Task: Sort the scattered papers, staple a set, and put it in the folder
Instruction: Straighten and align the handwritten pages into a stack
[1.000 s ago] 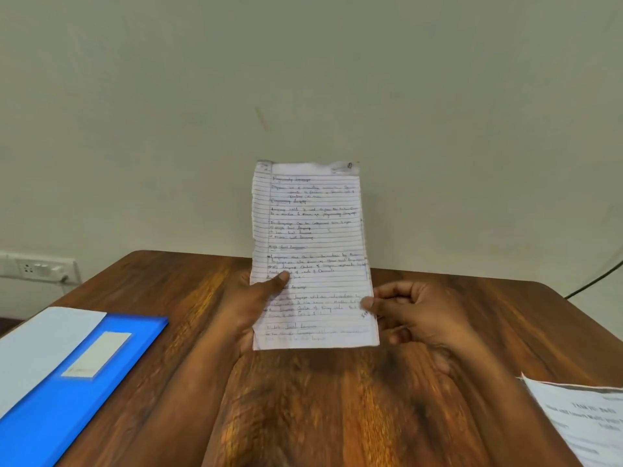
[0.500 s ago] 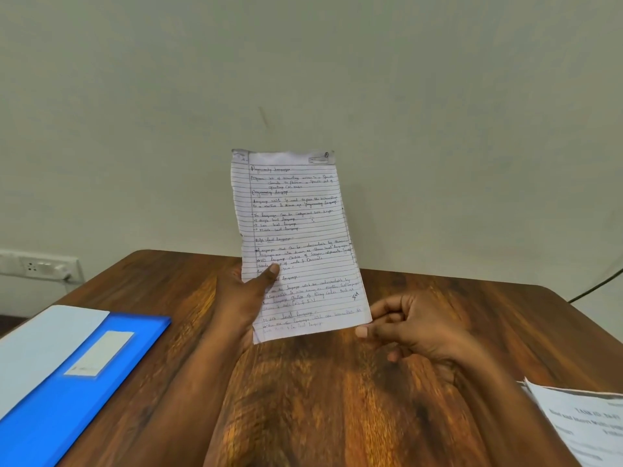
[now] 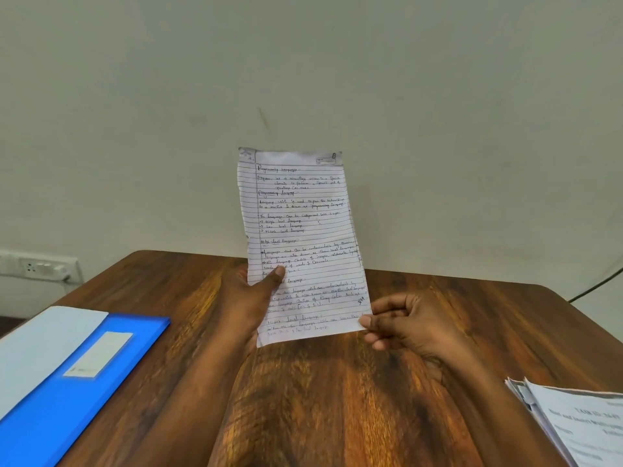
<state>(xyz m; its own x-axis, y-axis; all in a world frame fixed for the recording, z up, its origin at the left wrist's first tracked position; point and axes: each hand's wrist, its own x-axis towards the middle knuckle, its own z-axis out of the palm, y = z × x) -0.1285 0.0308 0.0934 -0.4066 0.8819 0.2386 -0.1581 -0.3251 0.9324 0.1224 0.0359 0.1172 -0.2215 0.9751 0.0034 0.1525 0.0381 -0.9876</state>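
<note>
I see a brown wooden tabletop (image 3: 337, 399) set against a plain pale wall (image 3: 303, 62). A white socket (image 3: 37, 266) sits low on the wall at left; a dark cable (image 3: 596, 284) hangs at right.

My left hand (image 3: 247, 298) gripping handwritten lined sheet (image 3: 300, 237) upright above counter (image 3: 337, 399), my right hand (image 3: 409, 326) pinching its lower corner, blue folder (image 3: 67, 392) at left

I sat at a dark wooden table (image 3: 337, 399) against a plain pale wall (image 3: 303, 62); white socket panel (image 3: 37, 266) low left, dark cable (image 3: 596, 284) right.
</note>
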